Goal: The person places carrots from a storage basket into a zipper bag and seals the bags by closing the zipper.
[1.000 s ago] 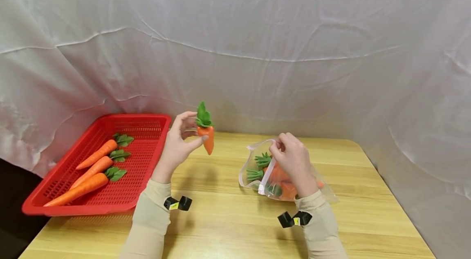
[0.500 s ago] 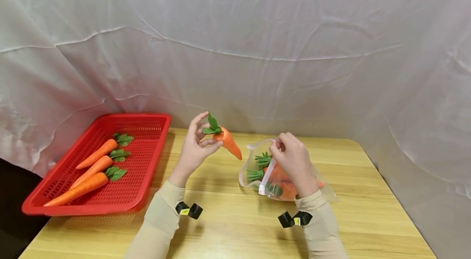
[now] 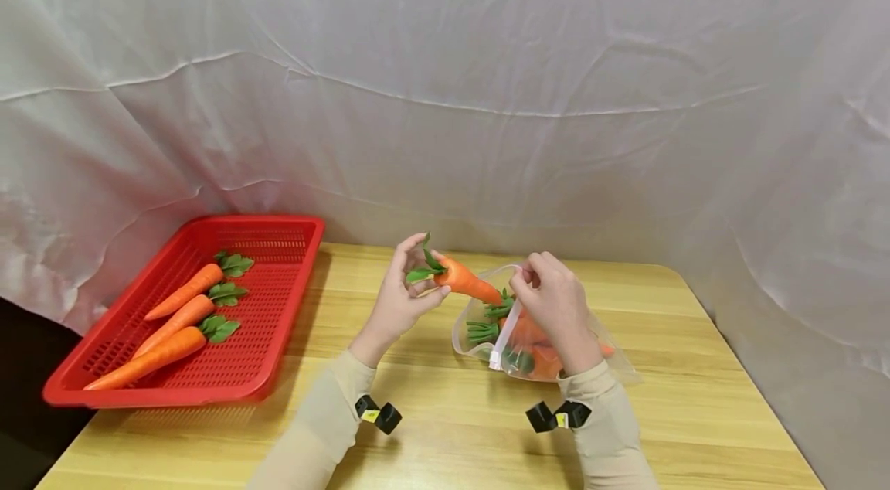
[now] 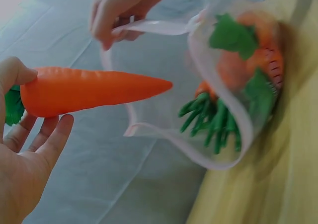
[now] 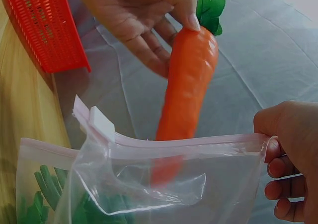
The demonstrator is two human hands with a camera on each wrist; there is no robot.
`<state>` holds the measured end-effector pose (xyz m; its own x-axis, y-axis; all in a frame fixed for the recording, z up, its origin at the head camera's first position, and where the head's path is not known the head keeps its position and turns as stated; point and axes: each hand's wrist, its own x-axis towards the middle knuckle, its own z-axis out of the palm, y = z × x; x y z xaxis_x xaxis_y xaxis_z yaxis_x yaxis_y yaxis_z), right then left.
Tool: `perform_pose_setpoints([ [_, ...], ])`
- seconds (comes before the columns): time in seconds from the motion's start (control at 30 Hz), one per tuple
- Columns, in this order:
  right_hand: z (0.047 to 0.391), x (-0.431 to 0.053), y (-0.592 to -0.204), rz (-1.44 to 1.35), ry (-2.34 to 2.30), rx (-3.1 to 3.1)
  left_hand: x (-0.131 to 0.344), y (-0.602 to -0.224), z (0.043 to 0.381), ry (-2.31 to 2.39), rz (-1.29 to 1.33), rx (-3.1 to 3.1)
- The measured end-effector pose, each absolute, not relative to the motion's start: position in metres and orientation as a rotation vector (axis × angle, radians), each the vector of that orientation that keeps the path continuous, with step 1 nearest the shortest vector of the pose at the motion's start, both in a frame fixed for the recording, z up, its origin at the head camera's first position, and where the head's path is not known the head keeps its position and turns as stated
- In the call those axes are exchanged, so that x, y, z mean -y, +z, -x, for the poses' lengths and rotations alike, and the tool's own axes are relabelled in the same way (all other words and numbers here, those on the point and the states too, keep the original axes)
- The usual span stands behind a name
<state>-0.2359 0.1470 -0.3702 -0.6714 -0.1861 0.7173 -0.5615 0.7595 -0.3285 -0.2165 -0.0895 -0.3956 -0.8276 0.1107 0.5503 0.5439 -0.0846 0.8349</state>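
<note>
My left hand (image 3: 403, 295) pinches an orange carrot (image 3: 467, 281) at its thick, leafy end, thumb on one side and fingers on the other. The carrot (image 4: 94, 91) lies nearly level, its tip pointing right at the mouth of a clear zip bag (image 4: 218, 80). My right hand (image 3: 554, 303) pinches the bag's rim between thumb and fingers, lifting that edge. The bag's mouth stands apart, with a white slider (image 5: 102, 124) at one end of the zip strip. Inside the bag lie several orange carrots with green tops (image 3: 481, 331).
A red perforated basket (image 3: 288, 320) stands on the left of the wooden table (image 3: 445, 428). Three carrots (image 3: 163, 357) with leafy tops lie in it. A pale grey cloth (image 3: 445, 88) hangs behind the table.
My left hand has moved right with the carrot, which has turned from hanging tip-down to nearly level, tip toward the bag. The right hand and the bag have stayed in place.
</note>
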Motion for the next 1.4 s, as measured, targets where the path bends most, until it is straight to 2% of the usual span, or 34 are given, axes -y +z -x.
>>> perform_pose_setpoints([
  [0.47,0.238,-0.147,-0.372,-0.557,0.677,2.244,0.058,-0.425,0.220,-1.768,0.640,2.033],
  [0.63,0.238,-0.147,-0.371,-0.559,0.680,2.242,0.048,-0.419,0.211,-1.698,0.514,2.099],
  [0.9,0.238,-0.147,-0.371,-0.565,0.677,2.239,0.046,-0.432,0.215,-1.588,0.386,2.228],
  [1.23,0.237,-0.147,-0.370,-0.567,0.695,2.255,0.047,-0.431,0.215,-1.824,0.338,2.278],
  [1.4,0.237,-0.148,-0.371,-0.572,0.695,2.245,0.049,-0.429,0.214,-1.799,0.360,2.284],
])
